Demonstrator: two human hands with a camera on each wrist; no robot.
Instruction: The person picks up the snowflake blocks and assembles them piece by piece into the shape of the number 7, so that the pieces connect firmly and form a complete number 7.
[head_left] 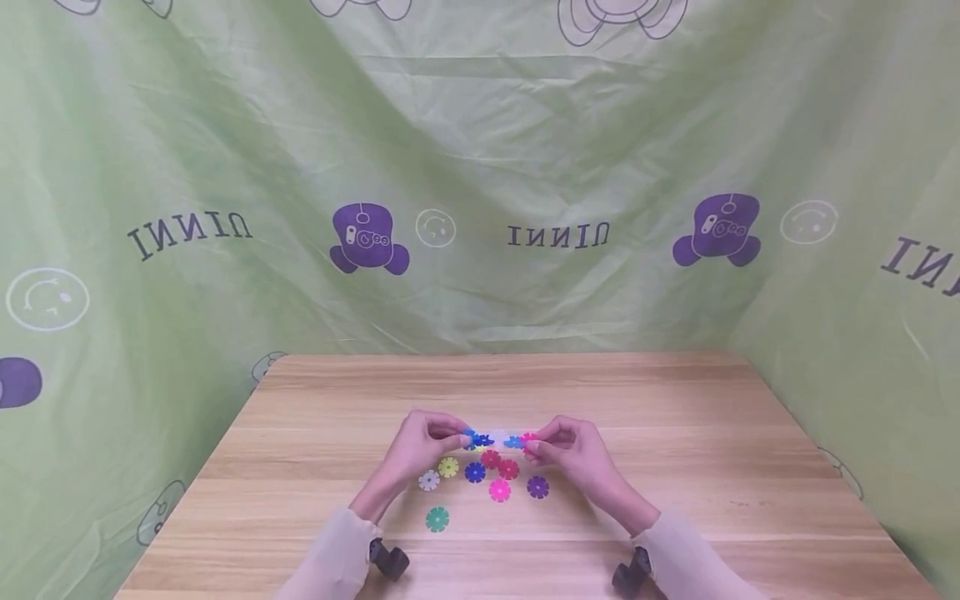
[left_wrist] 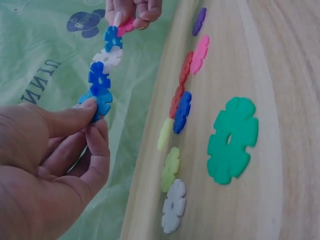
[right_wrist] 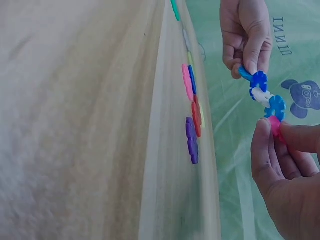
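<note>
Head view: you've got a chain of joined plastic discs up between both hands, long axis running left to right across the scene, over the far side of the loose discs on the table. Your left hand pinches its left end, your right hand its right end, so neither is nearer; the chain lies straight between your fingertips. White middle is washed out here. Loose ones sit on the near side: green disc nearest you on the left, white disc and yellow disc by your left hand, blue disc, two red discs and pink disc in the middle, purple disc by your right. Left wrist view: your thumb and fingers grip the light blue end disc; from there it goes dark blue, white, light blue, pink, off toward your right hand. A second yellow disc shows too. Right wrist view: your thumb and fingers pinch the pink end disc, chain leading away left to your other hand.
</note>
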